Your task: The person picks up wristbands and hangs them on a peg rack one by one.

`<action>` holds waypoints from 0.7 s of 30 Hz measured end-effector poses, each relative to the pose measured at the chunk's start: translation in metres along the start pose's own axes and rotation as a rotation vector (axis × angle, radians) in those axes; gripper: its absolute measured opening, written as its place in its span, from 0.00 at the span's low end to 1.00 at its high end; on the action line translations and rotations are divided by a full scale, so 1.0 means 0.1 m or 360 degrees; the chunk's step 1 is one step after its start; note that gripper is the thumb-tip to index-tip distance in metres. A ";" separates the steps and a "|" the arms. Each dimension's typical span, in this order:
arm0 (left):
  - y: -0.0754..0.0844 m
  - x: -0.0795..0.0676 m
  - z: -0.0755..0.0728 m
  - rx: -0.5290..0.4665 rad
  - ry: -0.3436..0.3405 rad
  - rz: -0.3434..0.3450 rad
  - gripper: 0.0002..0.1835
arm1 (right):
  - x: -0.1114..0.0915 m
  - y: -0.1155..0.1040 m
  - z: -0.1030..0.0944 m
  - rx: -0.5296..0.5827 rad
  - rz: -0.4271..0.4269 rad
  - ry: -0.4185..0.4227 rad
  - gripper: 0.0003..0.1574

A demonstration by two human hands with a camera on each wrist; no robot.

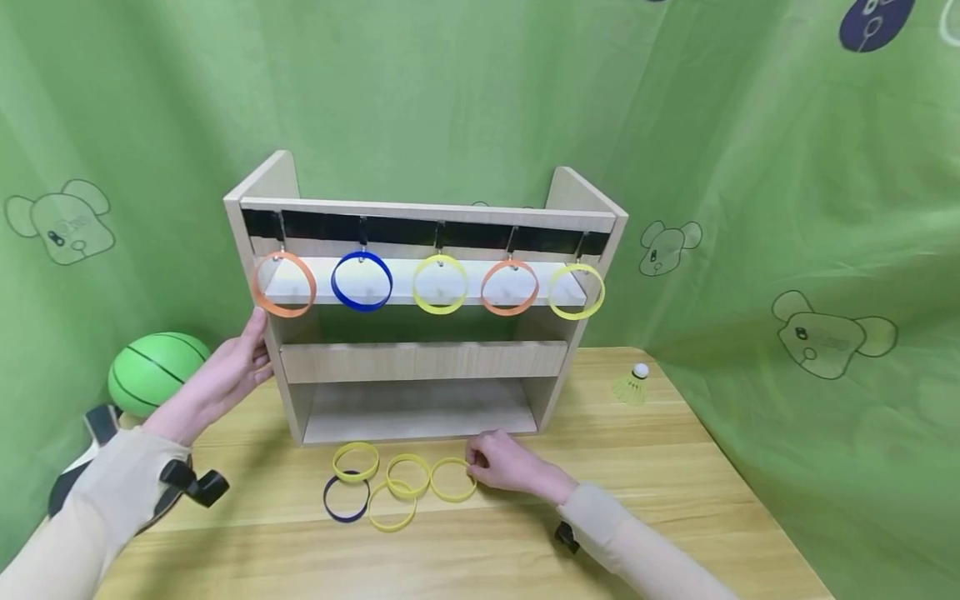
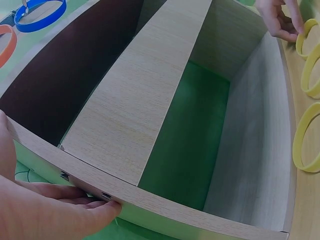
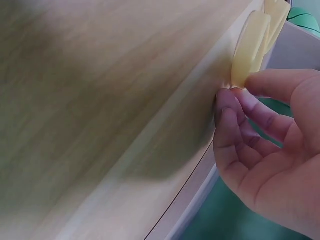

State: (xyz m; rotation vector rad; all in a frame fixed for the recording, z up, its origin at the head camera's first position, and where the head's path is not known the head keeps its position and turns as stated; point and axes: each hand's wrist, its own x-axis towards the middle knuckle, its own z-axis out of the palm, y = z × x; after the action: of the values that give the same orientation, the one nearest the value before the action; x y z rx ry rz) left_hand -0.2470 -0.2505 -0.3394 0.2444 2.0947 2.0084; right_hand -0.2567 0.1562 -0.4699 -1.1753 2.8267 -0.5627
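Note:
Thumb and fingers of my right hand [image 1: 517, 465] pinch the edge of a yellow wristband [image 1: 453, 499], rightmost of several on the table; the right wrist view shows this yellow band [image 3: 249, 50] at my fingertips. Beside it lie other yellow bands [image 1: 392, 528] and a dark blue wristband [image 1: 346, 520], some overlapping. My left hand [image 1: 238, 367] rests against the left side panel of a wooden rack [image 1: 423, 362], fingers along its outer face. Single bands hang from the rack's hooks: orange [image 1: 285, 312], blue [image 1: 362, 307], yellow [image 1: 440, 310], another orange [image 1: 509, 312] and another yellow [image 1: 576, 316].
A green ball [image 1: 159, 371] sits left of the rack, behind my left forearm. Partly hidden under that arm is a black and white object [image 1: 71, 471]. A shuttlecock [image 1: 633, 385] lies on the wooden table [image 1: 675, 500] at right. Green curtain [image 1: 465, 92] hangs behind.

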 end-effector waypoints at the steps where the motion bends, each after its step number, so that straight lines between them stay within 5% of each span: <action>1: 0.00 0.00 0.00 0.0007 0.0001 -0.0001 0.52 | 0.00 -0.01 0.00 0.0001 0.0000 -0.0002 0.06; 12: 0.00 0.00 0.00 0.0000 0.0002 0.0016 0.51 | -0.03 -0.06 -0.14 0.0036 -0.0101 0.0114 0.04; 21: 0.00 0.01 -0.01 -0.0032 -0.0015 0.0036 0.51 | 0.04 -0.27 -0.48 -0.0015 -0.0248 0.0236 0.04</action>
State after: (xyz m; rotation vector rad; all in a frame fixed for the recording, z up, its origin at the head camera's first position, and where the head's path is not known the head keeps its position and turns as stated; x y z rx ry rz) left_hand -0.2482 -0.2511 -0.3398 0.2743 2.0741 2.0363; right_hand -0.2488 0.1511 -0.4151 -1.4218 2.8771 -0.6729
